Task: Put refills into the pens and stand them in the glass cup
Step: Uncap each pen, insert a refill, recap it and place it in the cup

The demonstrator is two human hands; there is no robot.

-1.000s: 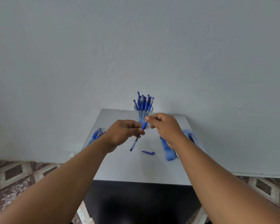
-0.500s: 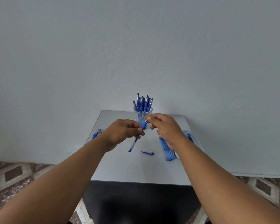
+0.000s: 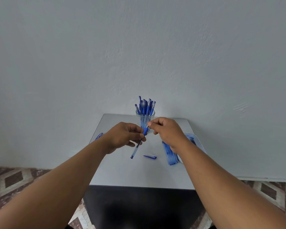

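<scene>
Just near the glass cup, my left hand grips the pen while my right hand pinches its tip, which I should twist straight and gently.

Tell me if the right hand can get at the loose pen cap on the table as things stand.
Probably yes. The pen cap lies in the open on the table, nothing over it, just below the right hand. But that hand pinches the pen tip, so it must let go first.
</scene>
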